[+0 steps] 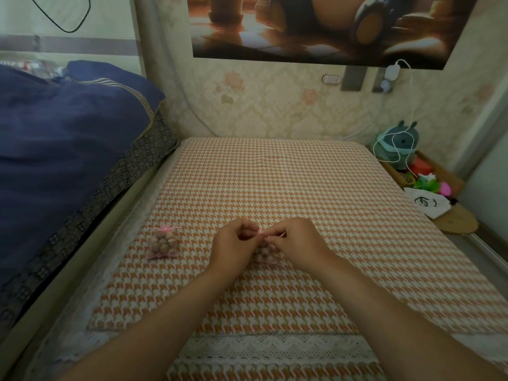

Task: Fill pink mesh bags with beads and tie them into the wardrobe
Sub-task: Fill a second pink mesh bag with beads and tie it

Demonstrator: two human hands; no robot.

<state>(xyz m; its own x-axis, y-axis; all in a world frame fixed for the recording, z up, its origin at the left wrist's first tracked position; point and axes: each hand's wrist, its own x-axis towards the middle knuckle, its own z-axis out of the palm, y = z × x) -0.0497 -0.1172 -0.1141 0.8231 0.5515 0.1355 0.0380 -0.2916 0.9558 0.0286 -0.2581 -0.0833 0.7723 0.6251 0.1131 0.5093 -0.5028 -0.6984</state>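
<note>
Left hand (pixel 233 244) and right hand (pixel 295 243) each pinched the pink ribbon (pixel 261 234) at the neck of the bead-filled mesh bag (pixel 265 254) on the checked cloth (pixel 302 188). I judged it mid-tie. The other bag (pixel 162 243) lay well left, seemingly closed. Next I'd cinch the knot snug.

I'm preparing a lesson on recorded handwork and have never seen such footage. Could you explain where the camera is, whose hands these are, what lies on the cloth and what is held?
There is no machine here. One camera sits on a person's head, looking forward and down, so you see that person's own left hand and right hand. Both pinch the top of a small pink mesh bag of brownish beads, which seems to rest on an orange-and-white houndstooth cloth. A second filled pink mesh bag lies untouched to its left. Dark blue bedding lies far left.
</note>
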